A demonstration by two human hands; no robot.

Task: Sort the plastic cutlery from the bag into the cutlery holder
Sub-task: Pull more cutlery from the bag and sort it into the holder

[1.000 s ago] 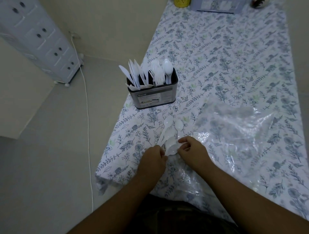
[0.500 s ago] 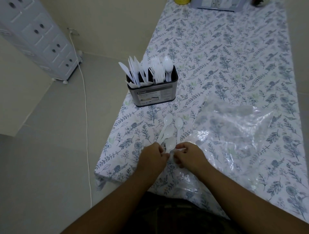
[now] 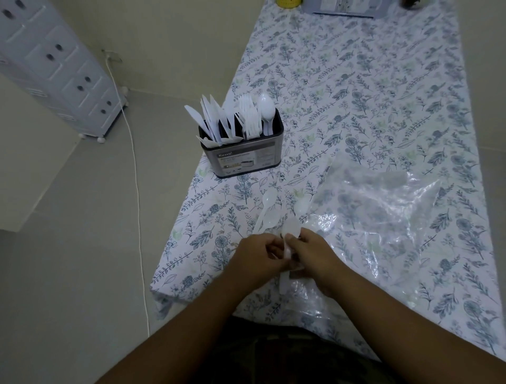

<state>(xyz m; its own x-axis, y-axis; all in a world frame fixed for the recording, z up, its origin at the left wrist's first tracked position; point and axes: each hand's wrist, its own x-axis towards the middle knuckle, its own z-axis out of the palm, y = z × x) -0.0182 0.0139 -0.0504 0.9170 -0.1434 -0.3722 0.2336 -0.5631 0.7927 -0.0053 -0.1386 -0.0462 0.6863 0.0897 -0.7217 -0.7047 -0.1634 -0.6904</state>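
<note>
My left hand [image 3: 256, 256] and my right hand [image 3: 315, 253] meet at the near table edge, both closed around a small bunch of white plastic spoons [image 3: 290, 229]; handles stick out below the fingers. Two more spoons [image 3: 267, 204] lie loose on the cloth just beyond my hands. The clear plastic bag [image 3: 383, 216] lies flat to the right, partly under my right wrist. Farther back stands the steel cutlery holder [image 3: 243, 159], with knives on the left, forks in the middle and a spoon on the right.
The table has a floral cloth [image 3: 356, 82]. A yellow object [image 3: 287, 2] and a grey box [image 3: 345, 8] sit at its far end. To the left are the floor, a white cable [image 3: 134, 164] and a white drawer unit [image 3: 54, 71].
My hands have drawn closer together and a little toward me, gathering the spoons into a tighter bunch. The holder and bag have not moved.
</note>
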